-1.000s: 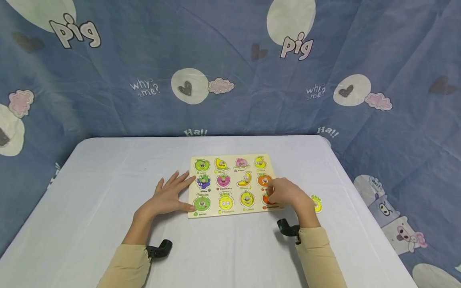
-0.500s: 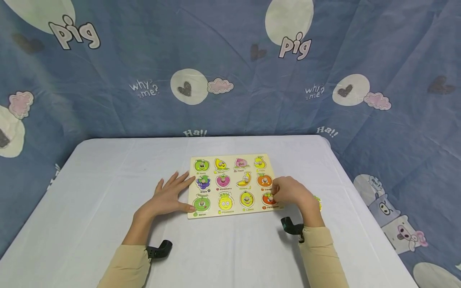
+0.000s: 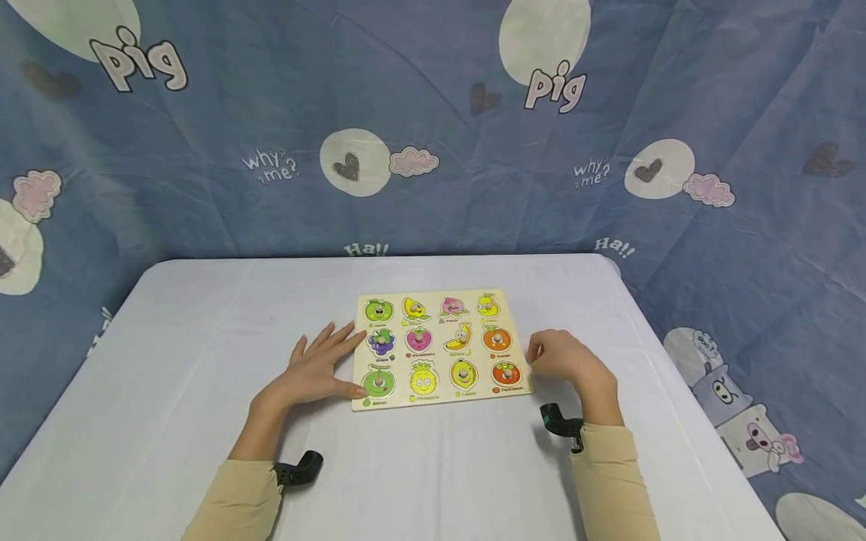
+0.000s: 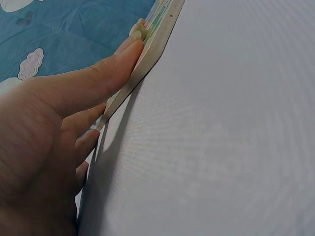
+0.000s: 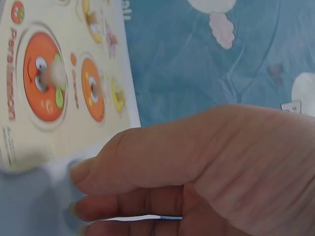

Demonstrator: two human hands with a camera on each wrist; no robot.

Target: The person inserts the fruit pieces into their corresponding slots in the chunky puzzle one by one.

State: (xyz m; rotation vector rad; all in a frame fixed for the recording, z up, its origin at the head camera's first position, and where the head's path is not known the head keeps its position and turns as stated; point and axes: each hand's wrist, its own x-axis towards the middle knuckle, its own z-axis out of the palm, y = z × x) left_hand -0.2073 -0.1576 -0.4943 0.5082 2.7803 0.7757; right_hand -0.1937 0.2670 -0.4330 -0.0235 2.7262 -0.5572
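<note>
A pale wooden fruit puzzle board [image 3: 443,398] lies on the table, with rows of cartoon fruits. Most bear a small knob; the pineapple [image 3: 424,379] shows none. My left hand [image 3: 318,372] rests at the board's left edge, fingers spread; in the left wrist view its thumb [image 4: 98,83] presses on the rim near the melon piece [image 3: 379,382]. Just off the board's right edge hovers my right hand [image 3: 564,357], fingers loosely bent and holding nothing. Close by sits the persimmon piece [image 5: 43,76], flat in its slot, with the orange piece [image 5: 92,90] beyond it.
A white cloth covers the table [image 3: 433,473]. Behind it hangs a blue printed curtain [image 3: 433,90]. Black wrist cameras [image 3: 298,467] are strapped by both sleeves. The loose yellow piece seen earlier is hidden behind the right wrist.
My right hand has drawn back to the right from the persimmon piece and off the board, uncovering it. Its wrist now covers the loose yellow pineapple piece. The left hand stays put.
</note>
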